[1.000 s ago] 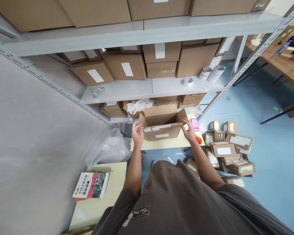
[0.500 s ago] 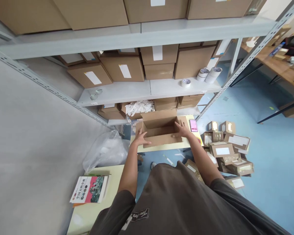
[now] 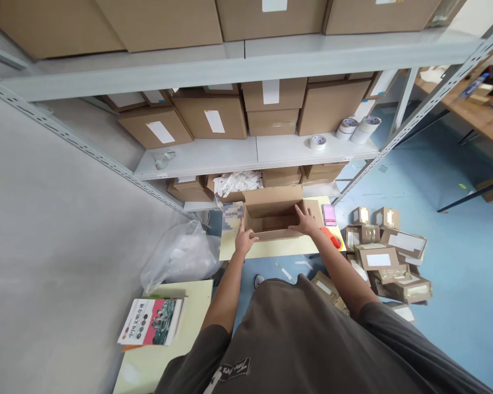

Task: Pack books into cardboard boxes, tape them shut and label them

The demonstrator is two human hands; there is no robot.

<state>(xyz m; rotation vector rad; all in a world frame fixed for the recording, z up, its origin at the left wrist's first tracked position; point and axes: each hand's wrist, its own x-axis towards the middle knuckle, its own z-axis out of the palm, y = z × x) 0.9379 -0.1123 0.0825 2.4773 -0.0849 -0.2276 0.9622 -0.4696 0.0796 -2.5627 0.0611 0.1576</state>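
"Where is the box?"

"The open cardboard box (image 3: 273, 218) sits near the far edge of the pale yellow table (image 3: 279, 249), just in front of the bottom shelf (image 3: 322, 189). Its flaps stand up."

"Will it be hard to hold?"

"I think it's light and fairly stiff, but the flaps look bendy. The side walls or the bottom look like the best places to hold."

"What are the hands doing?"

"The right hand (image 3: 307, 221) lies on the box's front edge, with its fingers spread and loose. The left hand (image 3: 243, 241) is at the front left corner, beside a flat blurry card (image 3: 233, 216). Its fingers are close, but I can't tell if they're gripping."

"What's nearby?"

"A pink card (image 3: 330, 215) and a small red-orange thing (image 3: 332, 238) lie near the table's right edge."
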